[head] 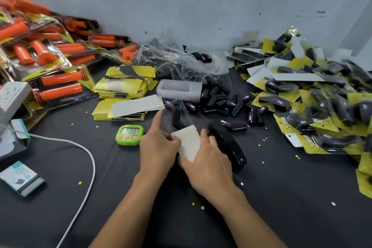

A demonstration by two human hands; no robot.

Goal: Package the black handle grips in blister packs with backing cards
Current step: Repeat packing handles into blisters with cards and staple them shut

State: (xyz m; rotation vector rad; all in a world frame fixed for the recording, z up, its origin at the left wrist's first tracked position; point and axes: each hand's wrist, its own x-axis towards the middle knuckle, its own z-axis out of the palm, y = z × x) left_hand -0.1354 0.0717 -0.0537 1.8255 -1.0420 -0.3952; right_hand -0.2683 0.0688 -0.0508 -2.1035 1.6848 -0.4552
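One black handle grip point(178, 121) is seen inside the clear blister pack point(171, 113), held just above the table point(141, 197). One backing card point(189, 144), white side up, is pinched by the left hand point(159, 147), partly outstretched, and gripped by the right hand point(209, 164). Card insertion is judged under way; full seating is needed next. One stapler point(229, 147) lies alongside; loose grips point(217, 100) are uncounted.

The blister pack point(182, 107) is glossy clear plastic, the backing card point(189, 143) matt.
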